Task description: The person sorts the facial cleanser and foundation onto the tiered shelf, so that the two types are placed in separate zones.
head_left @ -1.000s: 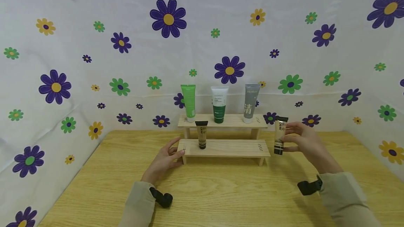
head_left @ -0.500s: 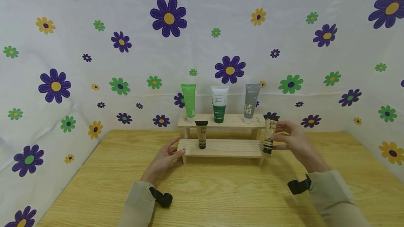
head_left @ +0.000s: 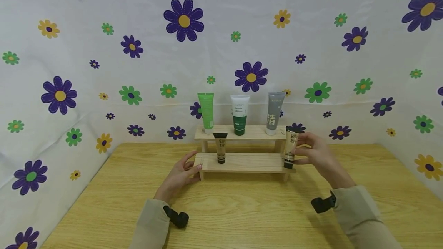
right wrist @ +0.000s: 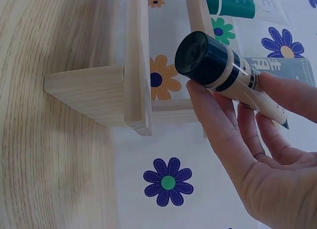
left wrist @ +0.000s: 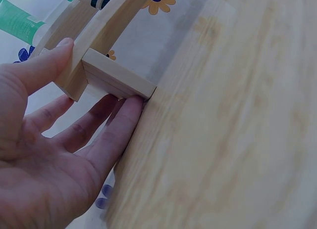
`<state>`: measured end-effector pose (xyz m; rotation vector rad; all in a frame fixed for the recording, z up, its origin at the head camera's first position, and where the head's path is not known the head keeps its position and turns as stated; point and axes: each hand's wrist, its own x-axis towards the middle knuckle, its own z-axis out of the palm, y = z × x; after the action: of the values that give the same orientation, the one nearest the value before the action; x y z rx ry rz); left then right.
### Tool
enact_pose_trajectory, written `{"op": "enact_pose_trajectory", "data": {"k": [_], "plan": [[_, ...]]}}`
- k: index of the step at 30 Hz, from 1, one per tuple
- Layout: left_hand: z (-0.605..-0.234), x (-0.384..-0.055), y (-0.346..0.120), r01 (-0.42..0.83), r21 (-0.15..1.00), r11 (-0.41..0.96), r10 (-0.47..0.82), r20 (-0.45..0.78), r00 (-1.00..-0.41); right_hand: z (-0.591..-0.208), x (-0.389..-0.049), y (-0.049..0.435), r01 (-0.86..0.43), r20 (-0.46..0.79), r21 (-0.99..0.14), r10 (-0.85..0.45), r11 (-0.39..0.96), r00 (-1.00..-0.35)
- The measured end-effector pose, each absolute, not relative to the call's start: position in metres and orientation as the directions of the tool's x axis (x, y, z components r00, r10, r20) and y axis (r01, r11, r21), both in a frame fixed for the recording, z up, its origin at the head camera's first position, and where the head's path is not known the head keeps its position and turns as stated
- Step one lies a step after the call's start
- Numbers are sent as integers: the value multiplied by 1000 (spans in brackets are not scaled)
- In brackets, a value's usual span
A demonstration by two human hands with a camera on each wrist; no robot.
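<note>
A beige cosmetic tube (right wrist: 242,83) with a black cap is pinched between the thumb and fingers of my right hand (head_left: 313,153). In the head view it stands cap down over the right end of the lower step; in the right wrist view its cap is apart from the board's edge. My left hand (head_left: 180,174) grips the left end of the two-step wooden stand (head_left: 252,162), thumb on the board and fingers by the leg (left wrist: 119,73). A similar beige tube (head_left: 221,149) stands cap down on the left part of the lower step.
On the upper step stand a green tube (head_left: 207,112), a white-and-green tube (head_left: 240,114) and a grey tube (head_left: 275,112). The stand rests on a wood-grain table (head_left: 242,210). Behind it hangs a white flowered cloth (head_left: 145,18).
My right hand has carried the beige tube leftward, from beside the stand to over the right end of the lower step. My left hand has stayed at the stand's left end.
</note>
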<state>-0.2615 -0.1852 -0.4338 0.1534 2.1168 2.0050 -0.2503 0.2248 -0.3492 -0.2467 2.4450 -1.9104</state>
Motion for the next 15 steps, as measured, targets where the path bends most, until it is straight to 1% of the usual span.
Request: {"op": "enact_pose_trajectory", "data": {"k": [15], "plan": [[-436,-263,-184,-86,995,49,207,-94,-974,-346,-253,215,-111,69,-961,-169,254,-983]]}}
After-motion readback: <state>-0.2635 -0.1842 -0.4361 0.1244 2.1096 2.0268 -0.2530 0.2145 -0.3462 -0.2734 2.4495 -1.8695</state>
